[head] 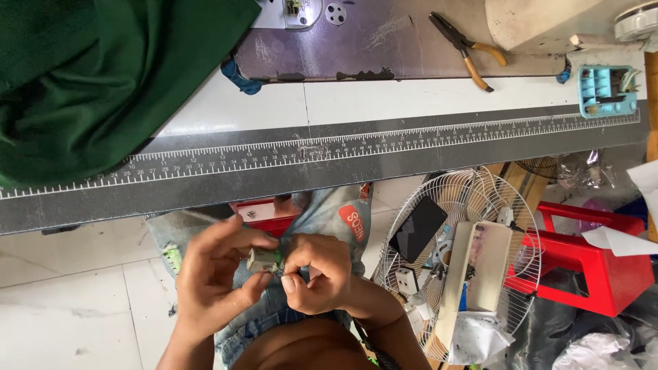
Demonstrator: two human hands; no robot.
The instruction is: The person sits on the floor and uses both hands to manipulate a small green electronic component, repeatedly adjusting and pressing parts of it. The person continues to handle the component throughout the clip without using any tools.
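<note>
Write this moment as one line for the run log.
left hand: holds small pale part | right hand: pinches same part | above: ruled table edge

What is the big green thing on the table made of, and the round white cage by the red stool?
The big dark green cloth looks like soft matte fabric: it bunches in loose folds. The round white fan guard seems to be painted or coated metal wire, judging by its thin, evenly spaced spokes. The red stool looks like smooth moulded plastic with a slight shine.

green cloth (103, 75) soft matt | sewing-machine bed (384, 41) scuffed metal | stool (589, 260) glossy red plastic
</note>
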